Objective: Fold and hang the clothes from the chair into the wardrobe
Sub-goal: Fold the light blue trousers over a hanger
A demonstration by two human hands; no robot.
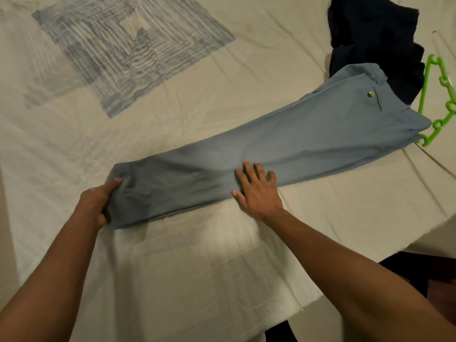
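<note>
Light blue trousers point(283, 149) lie flat across the bed, legs stacked, waist at the upper right and cuffs at the lower left. My left hand point(98, 203) grips the cuff end, thumb on top and fingers tucked under the cloth. My right hand point(256, 188) rests flat on the middle of the legs with fingers spread and straight. A green plastic hanger point(441, 104) lies by the waistband at the right edge, partly under the trousers.
A dark navy garment point(375, 38) is bunched at the top right beside the trousers' waist. The cream bed sheet point(172, 267) has a blue-grey square print point(128, 53) at the upper left. The bed's edge runs along the lower right, dark floor beyond.
</note>
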